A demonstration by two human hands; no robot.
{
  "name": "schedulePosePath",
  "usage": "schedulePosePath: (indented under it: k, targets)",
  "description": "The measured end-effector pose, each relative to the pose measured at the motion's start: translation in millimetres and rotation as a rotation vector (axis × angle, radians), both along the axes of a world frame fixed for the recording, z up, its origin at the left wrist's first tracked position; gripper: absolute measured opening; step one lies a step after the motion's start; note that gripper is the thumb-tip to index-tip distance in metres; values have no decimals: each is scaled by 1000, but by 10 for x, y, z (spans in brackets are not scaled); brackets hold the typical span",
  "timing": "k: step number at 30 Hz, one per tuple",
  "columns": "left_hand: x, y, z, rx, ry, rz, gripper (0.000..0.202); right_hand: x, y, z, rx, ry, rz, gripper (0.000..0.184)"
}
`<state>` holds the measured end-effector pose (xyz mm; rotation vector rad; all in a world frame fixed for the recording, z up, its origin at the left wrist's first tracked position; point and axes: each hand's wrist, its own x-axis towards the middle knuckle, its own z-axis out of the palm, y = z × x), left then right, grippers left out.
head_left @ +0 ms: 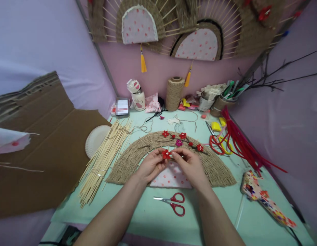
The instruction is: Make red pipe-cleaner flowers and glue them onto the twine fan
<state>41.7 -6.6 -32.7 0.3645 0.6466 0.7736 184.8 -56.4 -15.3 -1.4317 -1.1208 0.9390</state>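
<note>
Between my hands, above the middle of a woven twine fan [122, 169], is a small red flower [166, 154] with a pale centre. My left hand [154, 165] pinches it from the left. The fingers of my right hand [187, 164] are closed at the flower's right edge. Red flowers and one magenta flower [179, 142] sit along a dark twig across the fan's upper right. A white cloth panel with pink dots [171, 176] covers the fan's lower centre, partly behind my hands. Red-handled scissors [177, 204] lie in front of the fan, slightly spread.
Thin bamboo sticks [102, 164] lie left, beside a white plate [96, 140] and brown cardboard [45, 147]. On the right are fuzzy red stems [240, 143], yellow-handled scissors [226, 145] and a floral glue gun [266, 198]. A twine spool [174, 94] stands behind.
</note>
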Motion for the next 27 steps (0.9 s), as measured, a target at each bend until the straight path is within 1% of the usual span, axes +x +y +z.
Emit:
schedulePosePath:
  k: [3, 6, 9, 12, 18, 21, 23, 26, 27]
  targets:
    - [12, -21, -28, 47, 11, -17, 23, -12, -3, 0, -41, 12, 7, 20]
    - [26, -29, -65, 93, 14, -9, 26, -27, -5, 16, -72, 35, 29, 20]
    - [41, -29, -95, 138, 9, 15, 27, -57, -4, 36, -93, 70, 47, 21]
    - [60, -34, -110, 185, 5, 48, 26, -92, -2, 37, -102, 107, 24, 22]
    - [115, -62, -114, 238, 45, 92, 26, -124, 9, 14, -107, 107, -16, 23]
    - [123, -68, -69, 265, 80, 120, 23, -112, 12, 9, -103, 116, -11, 24]
    - [101, -59, -9, 255, 124, 96, 21, -98, 10, 4, -66, 37, -50, 24]
    - [38, -30, 90, 231, 193, 28, 28, -82, 5, -9, 105, -279, -175, 18]
    - [17, -19, 113, 240, 209, 18, 29, -81, 5, -14, 167, -387, -194, 17]
